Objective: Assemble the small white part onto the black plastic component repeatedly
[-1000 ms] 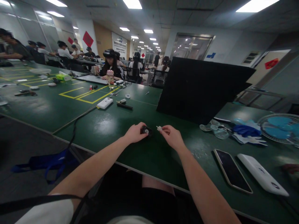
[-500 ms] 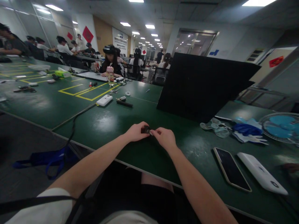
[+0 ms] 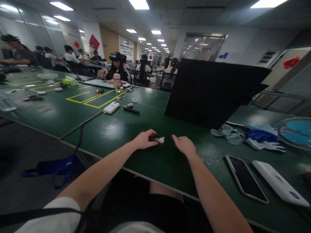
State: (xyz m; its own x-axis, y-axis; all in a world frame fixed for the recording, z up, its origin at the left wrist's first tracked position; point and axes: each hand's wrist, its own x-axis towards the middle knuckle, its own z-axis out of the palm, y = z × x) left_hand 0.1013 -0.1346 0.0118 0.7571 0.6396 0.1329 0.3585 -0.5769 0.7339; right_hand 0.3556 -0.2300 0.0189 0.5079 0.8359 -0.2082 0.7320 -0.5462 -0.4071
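Note:
My left hand is closed around a small black part that rests on the green table. A small white piece now sticks out of the black part's right side. My right hand hovers a short way to the right of it, fingers loosely curled, one finger pointing toward the white piece, with nothing visible in it.
A black board leans behind my hands. To the right lie a phone, a white power bank, blue gloves, clear lenses and a blue fan. Another power bank and a cable lie at left. Other people sit at far tables.
My right hand brought the white piece to the black part, pressed it on, then let go and drew back to the right. The left hand kept its hold.

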